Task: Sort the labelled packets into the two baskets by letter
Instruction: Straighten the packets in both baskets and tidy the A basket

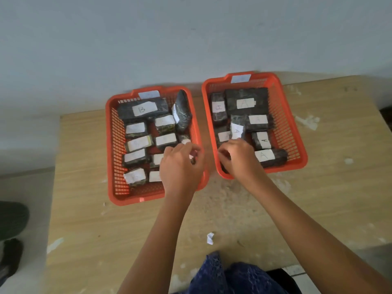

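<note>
Two orange plastic baskets with slotted mesh walls sit side by side on a scuffed, pale wood-grain tabletop (84,219). The left basket (113,145) holds dark, glossy wrapped packets (141,109) with white paper labels, one marked B; the right basket (297,145) holds similar blocks marked A. The left hand (180,164) hovers over the left basket's near right corner, fingers curled; I cannot tell whether it grips anything. The right hand (237,158) curls over the right basket's near left corner, its grip hidden.

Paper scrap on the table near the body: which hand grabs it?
Probably either; slight edge to the right hand. The scrap lies between both forearms, nearer the right one. Both hands are over the baskets.
</note>
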`<state>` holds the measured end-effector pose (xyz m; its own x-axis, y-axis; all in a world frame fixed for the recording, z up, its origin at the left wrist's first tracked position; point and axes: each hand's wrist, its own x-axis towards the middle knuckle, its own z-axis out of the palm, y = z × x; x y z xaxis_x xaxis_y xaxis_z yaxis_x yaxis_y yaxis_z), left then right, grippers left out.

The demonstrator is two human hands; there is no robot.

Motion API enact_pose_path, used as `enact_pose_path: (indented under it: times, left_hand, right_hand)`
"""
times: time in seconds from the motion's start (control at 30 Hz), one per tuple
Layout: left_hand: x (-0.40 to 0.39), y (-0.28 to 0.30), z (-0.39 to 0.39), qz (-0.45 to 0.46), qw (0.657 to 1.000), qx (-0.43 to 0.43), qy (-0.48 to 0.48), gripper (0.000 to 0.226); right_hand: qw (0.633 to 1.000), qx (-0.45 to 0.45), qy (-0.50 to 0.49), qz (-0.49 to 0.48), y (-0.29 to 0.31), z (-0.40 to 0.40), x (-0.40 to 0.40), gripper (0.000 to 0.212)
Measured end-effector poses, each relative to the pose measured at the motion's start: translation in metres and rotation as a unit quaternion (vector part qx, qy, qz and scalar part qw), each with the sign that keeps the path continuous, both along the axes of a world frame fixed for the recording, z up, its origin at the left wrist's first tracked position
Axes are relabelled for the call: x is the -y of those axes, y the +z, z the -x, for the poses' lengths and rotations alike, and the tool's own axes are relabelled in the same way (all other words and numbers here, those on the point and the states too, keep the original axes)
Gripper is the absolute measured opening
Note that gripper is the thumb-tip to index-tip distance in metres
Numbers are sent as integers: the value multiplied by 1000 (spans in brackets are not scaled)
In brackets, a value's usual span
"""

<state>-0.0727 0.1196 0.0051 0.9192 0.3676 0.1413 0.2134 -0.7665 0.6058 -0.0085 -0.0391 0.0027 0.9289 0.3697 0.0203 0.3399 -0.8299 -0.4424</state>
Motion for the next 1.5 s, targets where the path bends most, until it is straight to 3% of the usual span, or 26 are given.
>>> enact_pose_path:
  times: [0.13, 0.3, 0.53, 0.7, 0.9, 0.97, 1.13, 1.3, 1.4, 1.5]
  left_hand:
    - [37, -11, -22, 4, 1000, 4, 26, 8]
    - [65, -46, -37, -65, 997, -24, 20, 13]
    - [78, -60, -36, -104, 992, -46, 58, 15]
    - [105, -49, -54, -158, 983, -46, 81, 30]
    - [115, -63, -60, -108, 992, -24, 60, 30]
    - [116, -60, -61, -136, 988, -56, 48, 38]
    - [118, -58, -65, -198, 974, -112, -9, 40]
    - [114, -57, -64, -144, 986, -76, -43, 32]
    - [114, -55, -64, -111, 989, -72, -65, 35]
    - [113, -53, -63, -47, 997, -55, -25, 34]
  right_hand:
    - [1000, 0, 2, -12, -11, -18, 37, 4]
    - [998, -29, 33, -34, -37, -32, 77, 2]
    - [996, -39, 49, -71, -42, -30, 82, 4]
    - [994, -72, -18, -84, -43, -30, 85, 8]
    - [984, -97, -110, -100, -46, -32, 85, 16]
    - [979, -103, -128, -117, -44, -34, 85, 16]
    - [975, -135, -143, -101, -41, -34, 85, 44]
    - [974, -115, -121, -154, -47, -40, 85, 38]
    - [946, -119, -193, -233, -44, -48, 90, 25]
    - [926, -115, -253, -257, -33, -65, 112, 24]
